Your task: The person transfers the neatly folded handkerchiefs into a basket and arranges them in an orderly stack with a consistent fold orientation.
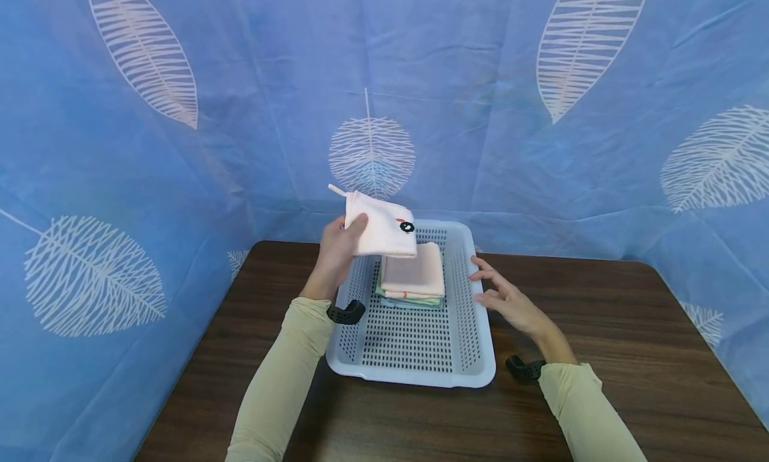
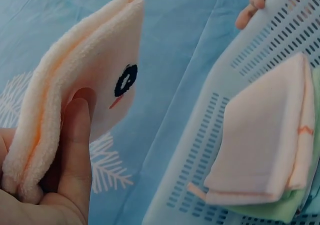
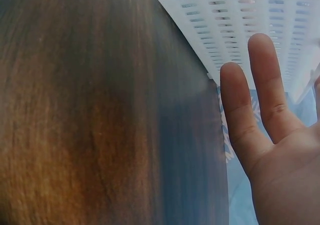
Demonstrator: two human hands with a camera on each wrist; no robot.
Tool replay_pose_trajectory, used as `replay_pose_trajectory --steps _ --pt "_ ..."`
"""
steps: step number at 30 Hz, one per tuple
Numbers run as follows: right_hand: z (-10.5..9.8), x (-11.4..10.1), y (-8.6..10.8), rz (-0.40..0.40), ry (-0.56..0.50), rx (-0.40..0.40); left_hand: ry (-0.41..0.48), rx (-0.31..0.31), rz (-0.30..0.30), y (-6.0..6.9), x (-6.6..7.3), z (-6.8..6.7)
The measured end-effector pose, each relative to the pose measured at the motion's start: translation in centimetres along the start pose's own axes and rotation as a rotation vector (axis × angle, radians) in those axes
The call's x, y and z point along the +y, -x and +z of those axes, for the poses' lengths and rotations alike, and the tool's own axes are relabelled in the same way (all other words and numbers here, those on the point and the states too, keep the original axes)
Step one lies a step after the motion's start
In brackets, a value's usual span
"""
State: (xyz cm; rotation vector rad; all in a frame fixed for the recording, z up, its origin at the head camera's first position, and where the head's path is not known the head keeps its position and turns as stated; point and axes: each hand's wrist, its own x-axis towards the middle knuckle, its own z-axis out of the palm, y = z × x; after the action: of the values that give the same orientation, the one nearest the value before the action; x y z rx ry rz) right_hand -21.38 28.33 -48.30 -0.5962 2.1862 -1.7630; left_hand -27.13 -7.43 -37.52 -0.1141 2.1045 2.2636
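Note:
My left hand (image 1: 340, 247) pinches a folded pale pink towel (image 1: 381, 223) between thumb and fingers. The towel bears a dark embroidered ring and has a hanging loop at its corner. It is held up above the far part of a white perforated plastic basket (image 1: 405, 376). Inside the basket lies a stack of folded towels, with a pale pink towel (image 2: 257, 135) on top and a green towel (image 2: 280, 210) below. At the basket's right rim is my right hand (image 1: 509, 303), its fingers extended and holding nothing; whether they touch the rim I cannot tell.
The basket stands on a dark wooden table (image 1: 601, 302). Behind the table hangs a blue cloth (image 1: 270, 115) with white leaf prints. Each wrist wears a black band, the left band (image 1: 346, 312) close to the basket's left rim.

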Motion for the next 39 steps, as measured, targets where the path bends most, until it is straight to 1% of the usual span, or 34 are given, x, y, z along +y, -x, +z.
replay_pose_trajectory --steps 4,12,18,20,26,33,39 --pt "0.0 -0.1 0.0 0.0 0.011 0.007 -0.001 -0.017 -0.01 -0.1 -0.2 0.6" --pt "0.0 0.0 0.0 0.002 0.035 0.011 0.026 -0.064 -0.019 -0.1 -0.7 1.6" --pt "0.2 0.2 0.0 0.013 0.025 0.016 0.061 -0.066 -0.046 -0.2 -0.9 2.6" --pt "0.3 0.3 0.0 0.013 0.033 0.018 0.061 -0.068 -0.054 -0.1 -1.0 2.9" --pt "0.3 0.3 -0.1 0.018 0.055 0.035 0.07 -0.075 -0.055 -0.1 -1.5 4.1" --pt "0.3 0.2 -0.1 0.036 0.043 0.045 0.101 -0.103 -0.076 0.0 -2.1 5.6" --pt "0.3 0.1 -0.2 0.024 0.034 0.035 0.096 -0.11 -0.094 0.2 -2.6 6.2"
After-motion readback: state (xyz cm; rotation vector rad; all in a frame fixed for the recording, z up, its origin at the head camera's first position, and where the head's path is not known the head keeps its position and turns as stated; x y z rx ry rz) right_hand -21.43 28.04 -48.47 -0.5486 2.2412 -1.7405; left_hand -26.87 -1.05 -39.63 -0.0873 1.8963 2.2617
